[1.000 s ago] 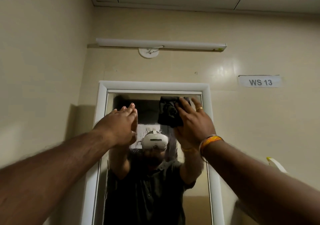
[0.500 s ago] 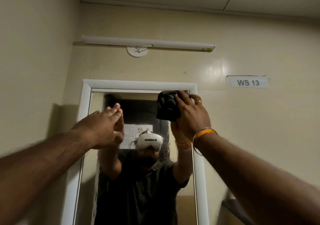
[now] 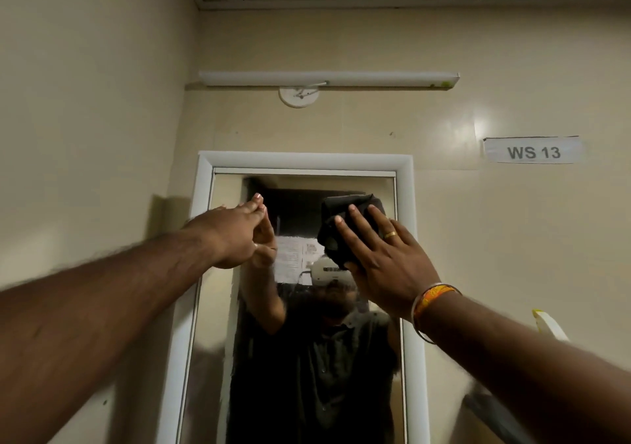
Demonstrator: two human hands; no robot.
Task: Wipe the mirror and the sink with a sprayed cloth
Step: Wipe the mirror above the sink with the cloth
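While I look up at the mirror [image 3: 218,324], my left arm comes in from the lower left. Left hand [image 3: 235,232] is up at the glass near the top left of the mirror, fingers straight and together, holding nothing — fingertips meet their reflection, so they look to be touching the glass. White frame [image 3: 201,184] runs around the mirror, set in a beige wall.

Mid-glass: my reflection, dark shirt, white headset [image 3: 327,271] partly hidden behind the cloth.

Cloth [image 3: 345,225] is black, bunched up, pressed against the upper right part of the glass, just below the top frame edge. Right hand [image 3: 386,266] lies flat over it, fingers spread and straight, pushing it to the mirror — not curled around it. Ring [image 3: 390,234] on one finger, orange band [image 3: 433,298] on the wrist.

Above the mirror: tube light [image 3: 327,79] with a round white fitting [image 3: 298,96] under it. Right of the mirror, a paper label [image 3: 533,150] reads "WS 13". Far right, a white and yellow object [image 3: 546,325] pokes out behind my right forearm; can't tell what it is. Sink not in view.
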